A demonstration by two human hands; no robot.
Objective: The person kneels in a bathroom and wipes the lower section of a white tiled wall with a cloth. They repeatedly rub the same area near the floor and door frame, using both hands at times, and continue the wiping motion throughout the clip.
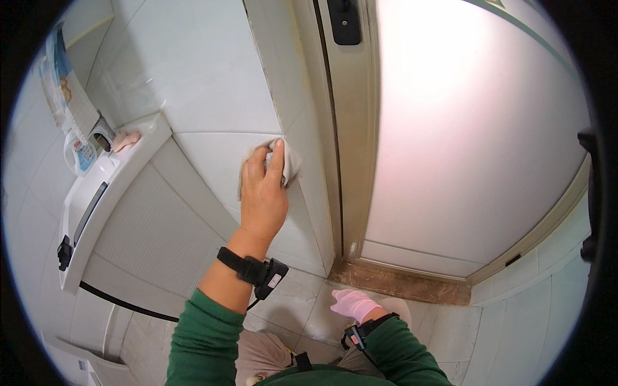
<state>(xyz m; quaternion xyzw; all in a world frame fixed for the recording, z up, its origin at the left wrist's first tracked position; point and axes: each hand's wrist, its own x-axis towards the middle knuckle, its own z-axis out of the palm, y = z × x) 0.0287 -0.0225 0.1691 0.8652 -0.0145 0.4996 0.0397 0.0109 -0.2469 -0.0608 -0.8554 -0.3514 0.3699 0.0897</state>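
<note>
Far left, a patterned towel (60, 90) hangs above a white bottle with a blue label (80, 156), and a small pink item (126, 141) sits by the corner of the white basin (116, 186), whose ribbed grey cabinet (148, 215) slopes away below. Across to the middle, and here's the action: the bare left hand (262, 199), strapped at the wrist with a black device (273, 278), has hold of a cloth (291, 166), right up against the white tiled wall (206, 83) at its outer corner! One finger reaches out long over the fabric, others bend into it. The cloth itself is pale, a greyish off-white, soft and crumpled, bunched in folds under the fingers, one flap hanging down on the left, another spreading past the fingers on the right. Lower and further right, the right hand (354, 305), in a pink glove, sits near the lap, well apart from the cloth; its finger spread and grip, I can't tell. Beyond it, a brown stone threshold (399, 283) runs beneath the big frosted door (470, 141) in its beige frame (354, 128).
</note>
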